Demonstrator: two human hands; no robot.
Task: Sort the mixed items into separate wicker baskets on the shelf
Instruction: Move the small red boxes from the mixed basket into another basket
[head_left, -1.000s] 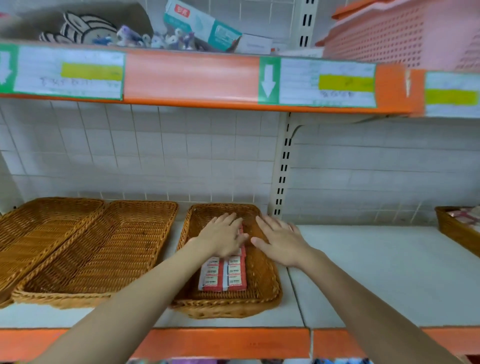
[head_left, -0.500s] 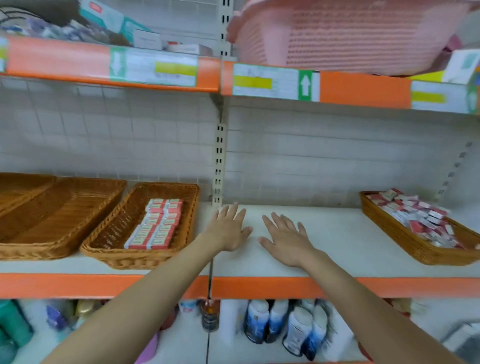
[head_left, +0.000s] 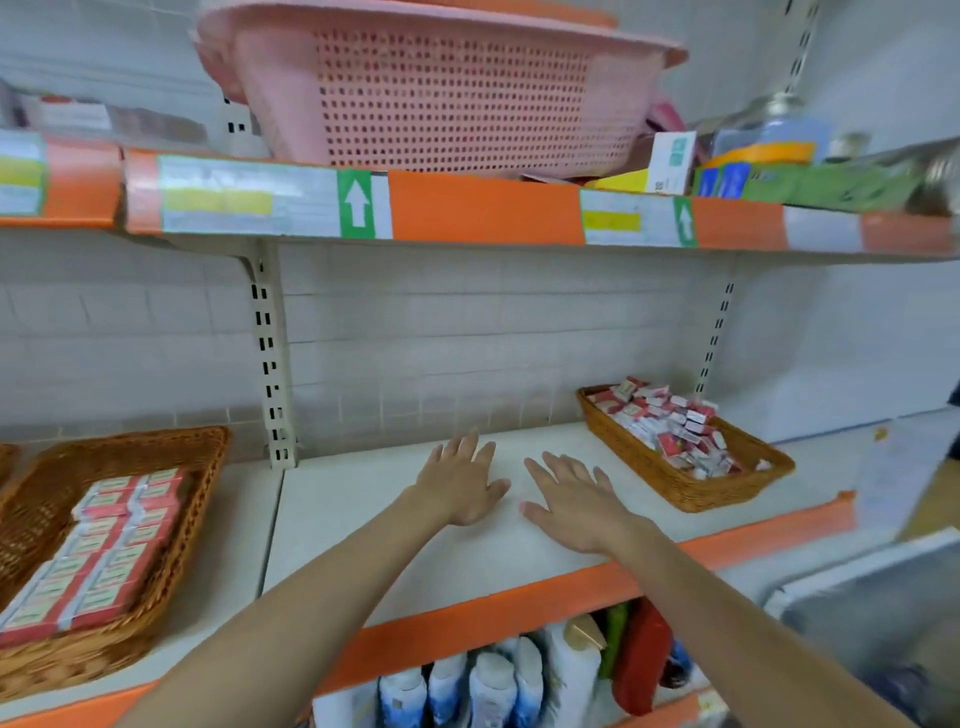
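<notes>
Both hands left the sorted basket; left grip, right grip (fingers straight).

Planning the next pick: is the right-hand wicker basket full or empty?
Nearly full: the right wicker basket holds a loose heap of small red-and-white boxes.

Left basket: left edge is cutting it off.
Upper-shelf labels: blurring, print unreadable.
Bottles below: bottom edge is cutting them.
Box print: too small.
</notes>
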